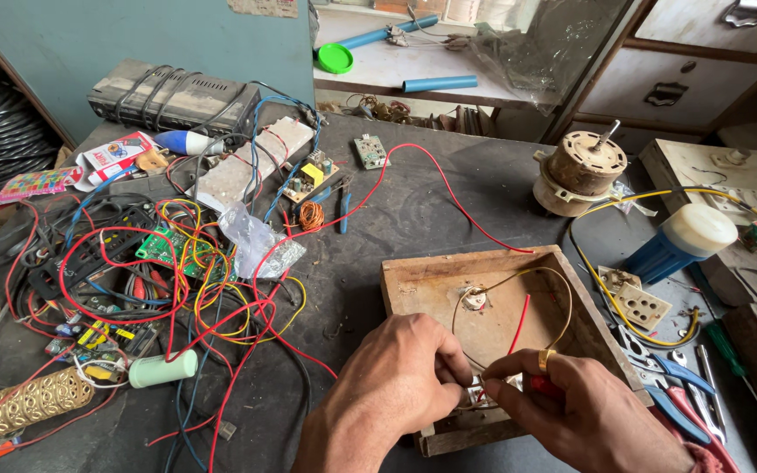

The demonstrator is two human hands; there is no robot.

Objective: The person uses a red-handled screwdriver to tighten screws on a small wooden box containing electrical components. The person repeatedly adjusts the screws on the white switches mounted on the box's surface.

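Note:
A shallow wooden box (413,289) lies on the dark workbench, with a small round white fitting (475,300) inside and yellow (562,307) and red wires (519,324) looping over it. My left hand (396,377) pinches thin wires at the box's near edge. My right hand (589,412), wearing a gold ring, grips a red-handled tool (543,385) whose tip meets the same spot between the two hands. What sits under the fingertips is hidden.
A tangle of red, yellow and blue wires with circuit boards (168,254) covers the left. A small motor (576,171), a blue-and-white bulb (681,241), a socket plate (641,307), pliers and screwdrivers (694,394) lie right. A white capacitor (162,369) rests near left.

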